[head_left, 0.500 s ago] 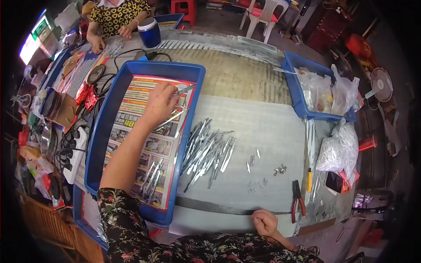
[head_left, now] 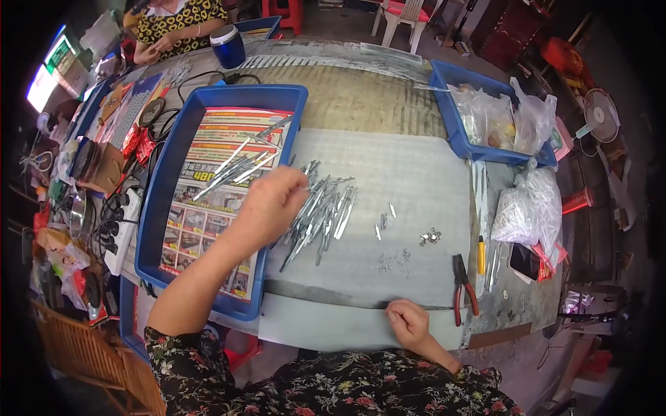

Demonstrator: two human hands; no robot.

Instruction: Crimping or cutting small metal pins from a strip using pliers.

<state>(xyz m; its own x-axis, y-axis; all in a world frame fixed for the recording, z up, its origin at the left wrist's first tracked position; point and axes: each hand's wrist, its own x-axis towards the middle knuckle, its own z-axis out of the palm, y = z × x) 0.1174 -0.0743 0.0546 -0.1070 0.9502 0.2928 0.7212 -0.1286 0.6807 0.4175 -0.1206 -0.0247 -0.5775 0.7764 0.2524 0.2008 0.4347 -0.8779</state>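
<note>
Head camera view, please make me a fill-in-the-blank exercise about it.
The tray lined with printed paper is coloured ____. The left hand hides part of the tray's ____ rim. Near the right hand, the red-handled tool is a pair of ____.
Missing words: blue; right; pliers.

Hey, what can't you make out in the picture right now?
In the head view:
- Anything inside the left hand: hidden by the hand's own back.
- Part of the blue tray: covered by the left forearm.
- Silvery bits: too small to identify.
- Co-worker's head: cut off by the top edge.
</note>
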